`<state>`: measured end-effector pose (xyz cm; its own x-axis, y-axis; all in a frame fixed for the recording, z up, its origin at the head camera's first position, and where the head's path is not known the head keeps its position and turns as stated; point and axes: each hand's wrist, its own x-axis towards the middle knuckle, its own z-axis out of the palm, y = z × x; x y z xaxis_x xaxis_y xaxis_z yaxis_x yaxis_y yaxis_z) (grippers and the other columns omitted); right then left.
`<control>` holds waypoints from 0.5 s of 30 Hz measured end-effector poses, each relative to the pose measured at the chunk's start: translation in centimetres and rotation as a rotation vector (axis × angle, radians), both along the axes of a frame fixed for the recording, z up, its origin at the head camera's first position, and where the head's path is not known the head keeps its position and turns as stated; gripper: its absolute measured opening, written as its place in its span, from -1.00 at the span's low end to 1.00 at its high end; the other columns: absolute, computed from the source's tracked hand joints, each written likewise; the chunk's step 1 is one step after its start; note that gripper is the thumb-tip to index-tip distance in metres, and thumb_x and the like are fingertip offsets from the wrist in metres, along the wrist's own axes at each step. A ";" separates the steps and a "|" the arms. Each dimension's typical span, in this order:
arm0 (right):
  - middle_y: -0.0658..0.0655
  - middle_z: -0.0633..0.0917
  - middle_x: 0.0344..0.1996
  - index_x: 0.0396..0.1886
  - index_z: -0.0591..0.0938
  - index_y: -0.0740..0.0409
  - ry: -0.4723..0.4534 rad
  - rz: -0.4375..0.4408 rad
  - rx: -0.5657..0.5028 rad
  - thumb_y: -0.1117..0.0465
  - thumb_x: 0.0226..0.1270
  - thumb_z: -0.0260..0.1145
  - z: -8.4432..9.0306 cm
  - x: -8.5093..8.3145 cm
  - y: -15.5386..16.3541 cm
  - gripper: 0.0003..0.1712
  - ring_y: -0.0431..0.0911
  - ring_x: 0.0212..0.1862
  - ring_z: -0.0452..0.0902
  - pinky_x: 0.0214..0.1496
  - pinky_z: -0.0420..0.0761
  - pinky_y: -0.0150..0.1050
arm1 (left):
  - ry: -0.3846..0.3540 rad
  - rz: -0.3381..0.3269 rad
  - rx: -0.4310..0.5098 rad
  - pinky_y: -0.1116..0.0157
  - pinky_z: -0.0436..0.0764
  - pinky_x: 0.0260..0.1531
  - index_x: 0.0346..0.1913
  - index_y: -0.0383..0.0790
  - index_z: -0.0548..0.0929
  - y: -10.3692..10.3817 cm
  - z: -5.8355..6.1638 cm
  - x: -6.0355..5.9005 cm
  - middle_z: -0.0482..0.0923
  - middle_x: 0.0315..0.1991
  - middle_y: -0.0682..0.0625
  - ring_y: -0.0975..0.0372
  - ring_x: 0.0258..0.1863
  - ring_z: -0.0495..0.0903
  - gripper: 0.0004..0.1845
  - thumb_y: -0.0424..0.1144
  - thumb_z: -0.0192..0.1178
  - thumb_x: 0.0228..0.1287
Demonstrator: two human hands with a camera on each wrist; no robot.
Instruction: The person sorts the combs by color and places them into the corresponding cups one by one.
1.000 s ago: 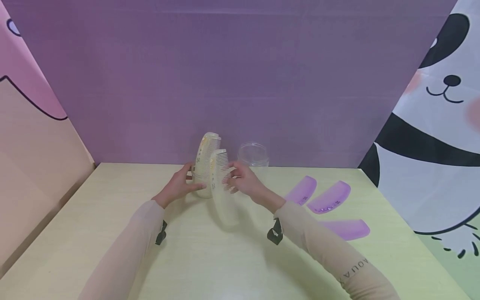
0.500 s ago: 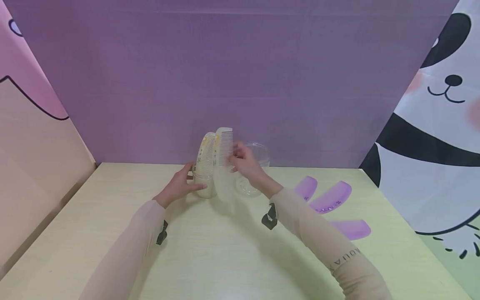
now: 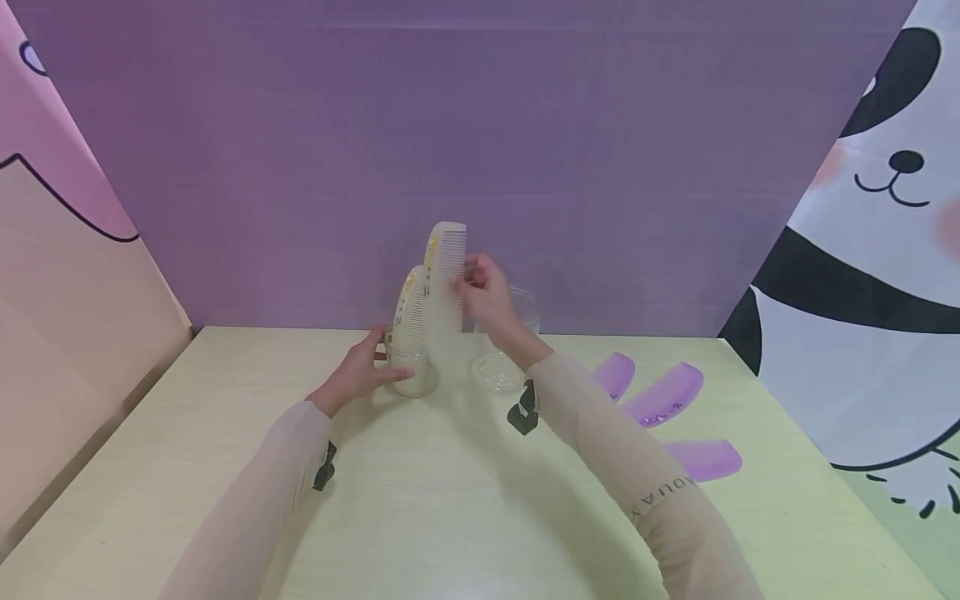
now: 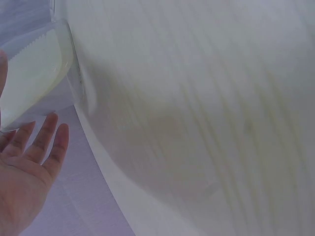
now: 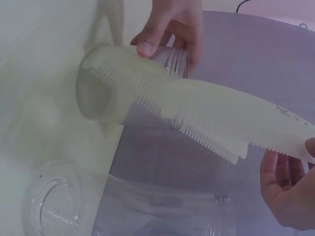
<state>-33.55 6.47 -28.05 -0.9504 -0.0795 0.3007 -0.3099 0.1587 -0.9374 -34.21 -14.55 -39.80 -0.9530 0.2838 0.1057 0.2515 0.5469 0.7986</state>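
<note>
My left hand (image 3: 362, 367) grips a clear plastic cup (image 3: 412, 372) that stands on the pale table; its thumb and fingers (image 5: 170, 27) wrap the cup's wall. A cream comb (image 3: 407, 312) stands upright in that cup. My right hand (image 3: 471, 287) pinches a second cream comb (image 3: 446, 271) by its toothed edge. It holds this comb upright, just above and right of the cup, beside the first comb. In the right wrist view the held comb (image 5: 236, 120) lies across the cup's mouth (image 5: 98, 93).
A second clear cup (image 3: 516, 333) stands behind my right wrist, near the purple back wall. Three purple combs (image 3: 663, 393) lie on the table (image 3: 420, 517) to the right. Printed panels close off both sides.
My right hand has raised its cream comb from low and tilted in front of the cup to upright above it. The left hand and cup stayed still.
</note>
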 end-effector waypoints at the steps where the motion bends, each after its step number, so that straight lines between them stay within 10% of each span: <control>1: 0.30 0.60 -0.22 -0.02 0.43 0.26 0.003 -0.006 -0.013 0.35 0.26 0.18 0.1 -0.1 -0.1 -0.71 -0.08 -0.29 0.52 -0.39 0.54 -0.38 | 0.000 -0.002 0.001 0.00 0.45 0.13 0.35 -0.09 0.08 0.0 0.0 0.0 0.23 0.29 -0.10 -0.08 0.17 0.39 -0.08 -0.04 0.37 -0.02; 15: 0.26 0.60 -0.15 -0.07 0.43 0.28 0.036 -0.076 -0.149 0.37 0.22 0.21 0.9 -2.2 -1.6 -0.71 -0.20 -0.34 0.47 -0.45 0.51 -0.41 | 0.015 -0.002 0.003 0.02 0.48 0.11 0.35 -0.11 0.08 -0.1 -0.1 -0.1 0.24 0.29 -0.13 -0.09 0.16 0.39 -0.08 -0.04 0.38 -0.04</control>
<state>-35.73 4.91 -27.17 -0.9403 0.0398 0.3379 -0.3363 0.0430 -0.9408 -34.27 -14.60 -39.89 -0.9508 0.2853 0.1208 0.2644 0.5441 0.7963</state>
